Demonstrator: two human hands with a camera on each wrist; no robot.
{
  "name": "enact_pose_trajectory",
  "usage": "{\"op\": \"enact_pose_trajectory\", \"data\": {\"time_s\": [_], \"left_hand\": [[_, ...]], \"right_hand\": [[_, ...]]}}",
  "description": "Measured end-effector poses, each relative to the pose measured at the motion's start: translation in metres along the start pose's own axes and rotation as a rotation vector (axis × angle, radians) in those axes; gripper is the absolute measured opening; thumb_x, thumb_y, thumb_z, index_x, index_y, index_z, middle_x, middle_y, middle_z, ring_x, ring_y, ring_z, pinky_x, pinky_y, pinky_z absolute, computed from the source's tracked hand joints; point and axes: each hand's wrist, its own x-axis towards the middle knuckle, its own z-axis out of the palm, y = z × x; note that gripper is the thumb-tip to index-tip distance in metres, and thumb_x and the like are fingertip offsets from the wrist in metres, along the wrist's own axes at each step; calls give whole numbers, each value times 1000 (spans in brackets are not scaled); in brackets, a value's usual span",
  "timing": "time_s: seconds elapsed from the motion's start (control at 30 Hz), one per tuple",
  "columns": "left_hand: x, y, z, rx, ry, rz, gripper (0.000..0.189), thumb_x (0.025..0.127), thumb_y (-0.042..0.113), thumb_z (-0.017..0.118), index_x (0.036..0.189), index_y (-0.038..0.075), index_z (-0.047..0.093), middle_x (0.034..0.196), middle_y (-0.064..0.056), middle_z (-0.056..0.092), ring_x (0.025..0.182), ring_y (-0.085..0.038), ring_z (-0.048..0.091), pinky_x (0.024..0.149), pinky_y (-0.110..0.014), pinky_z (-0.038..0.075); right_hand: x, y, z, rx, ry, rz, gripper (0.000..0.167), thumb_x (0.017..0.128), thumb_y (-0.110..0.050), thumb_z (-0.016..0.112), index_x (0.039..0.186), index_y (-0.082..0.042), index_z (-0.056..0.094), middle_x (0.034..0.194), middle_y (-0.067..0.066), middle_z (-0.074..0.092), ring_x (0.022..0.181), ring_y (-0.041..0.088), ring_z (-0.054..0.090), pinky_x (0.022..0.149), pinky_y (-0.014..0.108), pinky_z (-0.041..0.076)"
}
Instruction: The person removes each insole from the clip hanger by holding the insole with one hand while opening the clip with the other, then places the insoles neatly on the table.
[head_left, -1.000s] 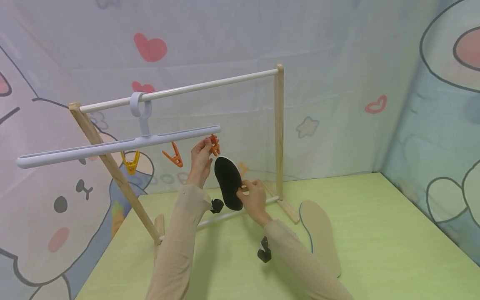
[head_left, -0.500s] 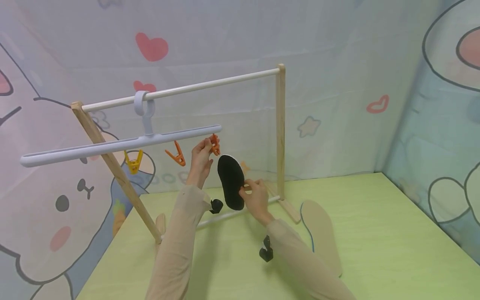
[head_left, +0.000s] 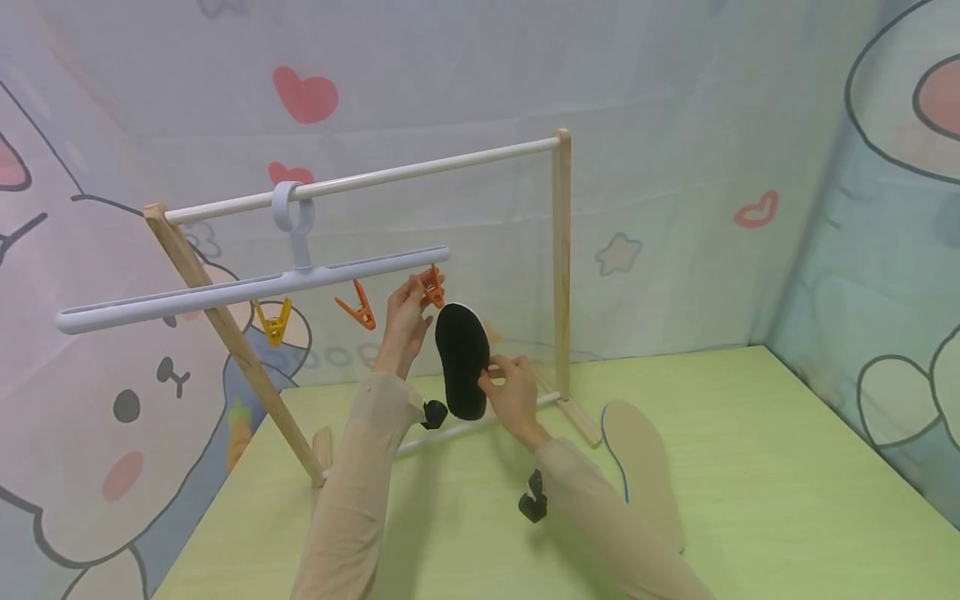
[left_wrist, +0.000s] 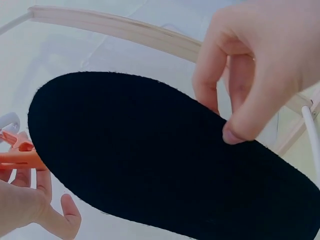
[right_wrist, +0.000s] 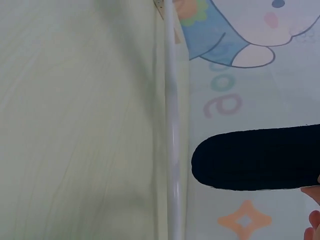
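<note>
My left hand pinches an orange clothespin that hangs at the right end of the white hanger. By its right-hand edge my right hand holds a black insole between thumb and fingers. Its long shape stands nearly upright, and its rounded top is just below the clothespin's jaws. From the left wrist view, the insole's dark face spreads across the middle, overlapping the tip of the orange clothespin. Only fingertips of the right hand show in the right wrist view.
The hanger hooks over the white rail of a wooden stand. Another orange clothespin and a yellow one hang from it. A beige insole lies on the green table at right.
The black insole has moved slightly right and up, its top now nearer the clothespin. The hanger and its clothespins have shifted a little right. The left hand keeps its pinch.
</note>
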Motion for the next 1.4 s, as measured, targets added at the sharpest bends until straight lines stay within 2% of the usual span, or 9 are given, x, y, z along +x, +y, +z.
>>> {"op": "enact_pose_trajectory", "data": {"time_s": [0.17,0.3,0.4,0.73,0.83,0.97,1.1,1.27,1.4], "left_hand": [[-1,0,1,-3,-16,11,42,96,32,28,125,10,49,104,7,59,96,-10,50,96,-45,19],[-1,0,2,-6,-25,19,44,96,34,26,126,11,48,104,8,59,94,-9,52,81,-35,21],[-1,0,3,-3,-30,24,45,96,34,25,128,11,46,107,7,58,95,-9,52,76,-33,21],[-4,-3,3,8,-35,24,48,94,39,26,128,10,46,101,10,57,100,-13,50,94,-45,18],[-5,-3,4,10,-42,29,49,94,39,26,128,9,45,97,12,58,98,-12,50,91,-42,21],[-6,-3,5,9,-47,29,47,95,38,24,127,10,45,95,13,57,95,-11,51,79,-34,22],[-8,-5,4,6,-47,21,44,95,39,24,119,14,51,100,10,58,98,-12,51,80,-35,22],[-11,-10,1,9,-46,-6,34,95,39,25,100,21,53,112,4,57,113,-19,49,94,-44,19],[-14,-16,-2,9,-51,-26,32,94,41,28,100,20,51,115,0,55,120,-24,46,98,-46,17]], "right_hand": [[3,-2,-5,20,-11,8,10,73,-14,65,83,-10,66,73,6,70,72,19,47,60,27,35],[6,-2,-9,26,-12,10,11,74,-15,64,83,-10,67,72,7,70,73,20,48,61,28,35],[7,-3,-12,27,-1,9,11,73,-14,65,82,-10,67,71,6,70,74,20,49,62,29,36],[7,-4,-21,37,-7,29,11,73,-14,65,83,-9,67,72,7,70,77,22,49,65,32,37],[8,-3,-21,32,-8,29,12,73,-14,65,83,-9,67,73,7,70,77,22,49,66,32,37],[9,-2,-22,35,3,24,12,73,-14,65,83,-9,67,71,7,70,76,22,49,65,31,37],[9,-1,-23,42,14,15,11,73,-14,66,82,-9,68,71,7,70,75,21,48,65,31,37],[8,-1,-24,56,7,32,10,73,-13,66,82,-9,67,71,7,70,75,21,48,65,30,37],[6,-1,-27,61,12,39,11,72,-12,66,82,-8,68,71,8,70,77,22,49,67,32,37]]}}
